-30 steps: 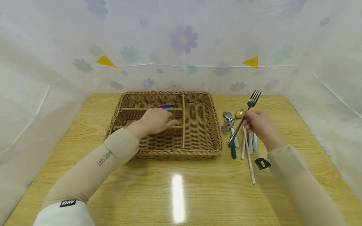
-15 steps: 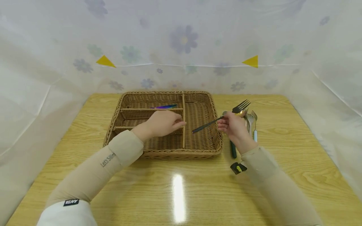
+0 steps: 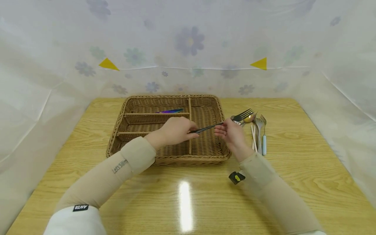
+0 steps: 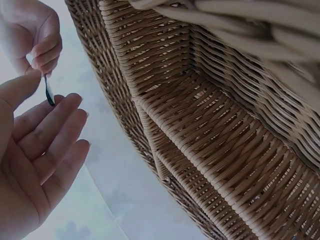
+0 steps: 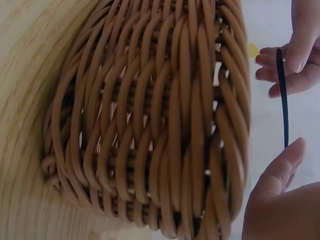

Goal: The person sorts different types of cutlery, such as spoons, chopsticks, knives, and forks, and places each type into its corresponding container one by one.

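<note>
Over the right compartment of a wicker basket [image 3: 205,159], my right hand [image 3: 233,135] pinches a dark fork [image 3: 209,127] near its tined end. The tines point right and away, and the handle slants down to the left. My left hand [image 3: 177,131] hovers above the basket's dividers, thumb and fingers on either side of the handle's end. In the left wrist view, the fingers of the left hand [image 4: 42,155] are spread and extended, with the handle tip [image 4: 49,94] between thumb and fingers. The right wrist view shows the thin dark handle [image 5: 283,105] spanning the two hands.
A rainbow-coloured utensil [image 3: 172,111] lies in the basket's back compartment. Right of the basket are a gold spoon [image 3: 249,118], pale chopsticks [image 3: 253,138], a blue-handled fork [image 3: 264,143] and other cutlery on the wooden table [image 3: 132,202]. A flowered curtain [image 3: 188,58] stands behind.
The right hand has carried the dark fork left from the cutlery pile to above the basket, swinging its handle leftward. The left hand has shifted right to the handle's end.
</note>
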`<state>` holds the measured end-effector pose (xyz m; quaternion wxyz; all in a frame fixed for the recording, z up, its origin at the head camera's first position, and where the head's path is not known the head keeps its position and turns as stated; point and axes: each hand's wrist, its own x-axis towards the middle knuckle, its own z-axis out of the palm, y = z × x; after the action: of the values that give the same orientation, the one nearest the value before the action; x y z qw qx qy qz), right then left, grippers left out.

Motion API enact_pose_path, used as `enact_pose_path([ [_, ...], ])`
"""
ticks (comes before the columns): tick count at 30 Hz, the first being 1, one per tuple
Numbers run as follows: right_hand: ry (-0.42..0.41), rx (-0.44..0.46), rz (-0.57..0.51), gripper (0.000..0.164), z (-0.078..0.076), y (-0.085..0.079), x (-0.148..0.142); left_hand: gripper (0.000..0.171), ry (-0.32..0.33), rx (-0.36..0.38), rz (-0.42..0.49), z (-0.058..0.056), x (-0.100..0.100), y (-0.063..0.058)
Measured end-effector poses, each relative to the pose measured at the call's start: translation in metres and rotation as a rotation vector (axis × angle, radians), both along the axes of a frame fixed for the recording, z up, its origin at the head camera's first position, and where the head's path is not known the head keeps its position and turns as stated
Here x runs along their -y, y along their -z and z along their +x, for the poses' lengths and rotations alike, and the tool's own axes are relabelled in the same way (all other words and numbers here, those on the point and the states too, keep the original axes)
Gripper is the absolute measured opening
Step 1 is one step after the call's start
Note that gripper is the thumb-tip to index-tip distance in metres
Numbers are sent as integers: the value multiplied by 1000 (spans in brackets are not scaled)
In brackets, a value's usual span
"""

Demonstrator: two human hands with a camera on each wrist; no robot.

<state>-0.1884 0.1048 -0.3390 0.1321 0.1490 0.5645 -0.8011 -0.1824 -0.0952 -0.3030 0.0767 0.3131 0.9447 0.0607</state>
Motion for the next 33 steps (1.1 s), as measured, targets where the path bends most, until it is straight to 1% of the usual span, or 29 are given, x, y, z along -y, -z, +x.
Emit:
enact_pose_path([
  [4,11,1,-5,15,1,1,3,26,3,-5,7,-1,0,0],
  [9,7,1,-3,15,1,0,6,20,4,40,57,-1,-1,-1],
  [13,1,-19,10,14,1,2,9,22,-32,74,76,-1,-2,-1],
  [17,-2,-34,17,10,2,3,12,29,-72,91,68,-2,-2,0],
  [21,-34,-41,27,11,4,3,13,25,-100,101,77,-5,0,-1],
  [23,-75,-48,35,13,5,3,12,22,-113,102,93,-7,3,-1],
  [26,-165,-48,31,17,5,3,12,19,-133,108,113,-11,9,-1],
  [31,-364,-40,29,21,9,2,11,22,-164,130,137,-16,25,0],
  [33,-438,-44,55,25,12,2,9,23,-165,109,133,-18,33,-1],
])
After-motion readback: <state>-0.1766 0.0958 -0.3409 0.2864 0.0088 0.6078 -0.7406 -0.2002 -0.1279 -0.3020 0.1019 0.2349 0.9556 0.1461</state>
